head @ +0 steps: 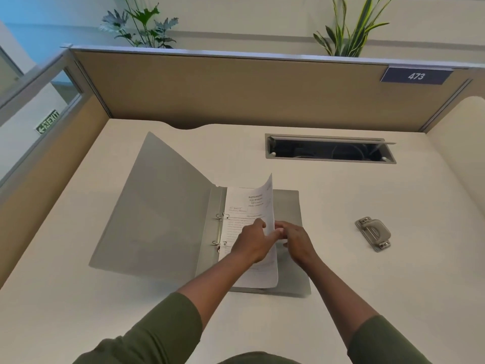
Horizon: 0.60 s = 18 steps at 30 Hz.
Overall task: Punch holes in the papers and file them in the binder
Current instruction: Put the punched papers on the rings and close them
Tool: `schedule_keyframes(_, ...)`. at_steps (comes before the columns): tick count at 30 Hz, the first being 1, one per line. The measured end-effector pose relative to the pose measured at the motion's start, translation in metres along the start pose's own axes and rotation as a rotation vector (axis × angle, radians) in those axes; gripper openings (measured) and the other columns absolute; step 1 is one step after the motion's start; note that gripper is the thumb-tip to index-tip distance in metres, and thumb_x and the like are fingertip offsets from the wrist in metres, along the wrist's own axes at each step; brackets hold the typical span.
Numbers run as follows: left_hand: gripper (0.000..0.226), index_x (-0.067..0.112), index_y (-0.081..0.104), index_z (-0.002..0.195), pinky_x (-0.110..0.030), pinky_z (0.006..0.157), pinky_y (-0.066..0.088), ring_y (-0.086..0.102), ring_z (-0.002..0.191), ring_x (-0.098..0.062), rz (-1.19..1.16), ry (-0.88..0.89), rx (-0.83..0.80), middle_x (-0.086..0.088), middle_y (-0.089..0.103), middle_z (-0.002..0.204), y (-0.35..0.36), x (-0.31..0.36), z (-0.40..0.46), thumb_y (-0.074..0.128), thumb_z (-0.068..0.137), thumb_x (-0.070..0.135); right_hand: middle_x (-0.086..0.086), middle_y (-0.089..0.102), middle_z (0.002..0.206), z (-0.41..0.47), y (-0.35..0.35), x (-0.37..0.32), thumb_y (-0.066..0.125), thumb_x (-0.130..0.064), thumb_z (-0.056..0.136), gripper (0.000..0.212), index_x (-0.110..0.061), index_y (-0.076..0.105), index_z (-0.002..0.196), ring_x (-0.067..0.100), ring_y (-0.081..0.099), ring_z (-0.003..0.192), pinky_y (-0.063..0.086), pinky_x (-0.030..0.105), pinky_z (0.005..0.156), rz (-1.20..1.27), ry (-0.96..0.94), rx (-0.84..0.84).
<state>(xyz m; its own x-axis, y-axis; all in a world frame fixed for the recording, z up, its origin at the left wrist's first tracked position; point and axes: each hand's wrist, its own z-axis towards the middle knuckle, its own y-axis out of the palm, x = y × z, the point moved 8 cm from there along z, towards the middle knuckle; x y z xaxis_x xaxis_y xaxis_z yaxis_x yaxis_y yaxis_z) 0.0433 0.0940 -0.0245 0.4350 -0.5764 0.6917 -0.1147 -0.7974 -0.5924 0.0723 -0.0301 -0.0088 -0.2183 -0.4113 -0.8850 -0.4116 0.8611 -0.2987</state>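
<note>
Both forearms, in olive-green sleeves (pixel 147 334) pushed back to the elbow, reached up from the bottom edge toward the centre of the frame, where the two hands met. The left hand (pixel 252 241) lay over the printed face of the white paper sheets (pixel 244 206), fingers curled toward their raised right edge. The right hand (pixel 295 239) came in from the other side, its fingers bent and pinching that same edge, so that the sheets stood curled up between the two hands instead of lying flat. Whether the left hand truly gripped the paper or only pressed on it could not be told.

The sheets sat in the open grey plastic ring binder (pixel 162 214) in the middle of the frame, their left margin at the two metal rings (pixel 220 229) along the spine; the left cover tilted upward, the right cover lay flat under the paper. A grey metal hole punch (pixel 374 233) rested to the right of centre, well apart from the binder.

All stood on a cream-coloured desk (pixel 78 311) with a rectangular cable slot (pixel 330 149) at upper right. Tan partition panels (pixel 223 88) enclosed the desk, carrying a dark blue plate marked 473 (pixel 416 75) at upper right. Two green plants (pixel 141 24) showed above the partition, and a green exit sign (pixel 47 121) at the left edge.
</note>
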Motion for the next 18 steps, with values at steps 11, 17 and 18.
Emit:
schedule_keyframes(11, 0.016, 0.009, 0.056, 0.095, -0.029, 0.064, 0.041, 0.056, 0.079, -0.025, 0.042, -0.092, 0.218, -0.008, 0.062, 0.097, -0.023, -0.015, 0.002, 0.051, 0.086, 0.02, 0.006, 0.057, 0.128, 0.044, -0.003, 0.027, 0.052, -0.027, 0.09, 0.041, -0.017, 0.055, 0.129, 0.026, 0.055, 0.116, 0.047, 0.037, 0.095, -0.674, -0.006, 0.112)
schedule_keyframes(17, 0.018, 0.008, 0.057, 0.097, -0.03, 0.064, 0.044, 0.058, 0.081, -0.022, 0.017, -0.076, 0.22, -0.006, 0.063, 0.096, -0.024, -0.017, 0.001, 0.05, 0.087, 0.021, 0.007, 0.057, 0.11, 0.064, 0.017, 0.019, 0.048, -0.035, 0.094, 0.028, -0.014, 0.06, 0.107, 0.028, 0.055, 0.099, 0.046, 0.037, 0.08, -0.876, -0.099, 0.122)
schedule_keyframes(18, 0.018, 0.008, 0.057, 0.096, -0.03, 0.063, 0.044, 0.058, 0.08, -0.022, 0.007, -0.07, 0.208, -0.006, 0.063, 0.094, -0.024, -0.016, 0.002, 0.051, 0.087, 0.021, 0.007, 0.058, 0.109, 0.067, 0.017, 0.019, 0.048, -0.033, 0.095, 0.026, -0.014, 0.061, 0.104, 0.028, 0.056, 0.098, 0.045, 0.036, 0.078, -0.88, -0.096, 0.129)
